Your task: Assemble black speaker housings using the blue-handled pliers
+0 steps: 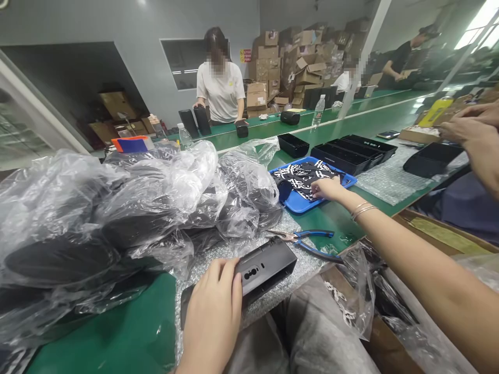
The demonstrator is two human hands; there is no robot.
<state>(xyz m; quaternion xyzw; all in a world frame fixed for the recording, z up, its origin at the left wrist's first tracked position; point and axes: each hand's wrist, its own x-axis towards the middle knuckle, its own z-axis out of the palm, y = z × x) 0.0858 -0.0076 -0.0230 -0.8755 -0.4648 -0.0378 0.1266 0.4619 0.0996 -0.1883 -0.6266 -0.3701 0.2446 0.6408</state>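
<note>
Roughly at 6 o'clock, one black plastic case (pixel 265 266) gripped in the left hand (pixel 212 317), fingers closed around its end. At 12 o'clock, one blue tray (pixel 296 204) full of black-and-white printed pieces (pixel 302 176), under the right hand (pixel 326 188), fingers lightly curled, any grip impossible to tell. At 1 o'clock, four black trays (pixel 339 158); at 10 o'clock, clear plastic bags (pixel 167 176) around dark objects.

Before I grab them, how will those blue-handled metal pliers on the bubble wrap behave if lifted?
The blue-handled metal pliers are likely stiff and heavy, given the metal head. Their spread handles may swing apart when lifted, and they might slide on the bubble wrap.
</note>
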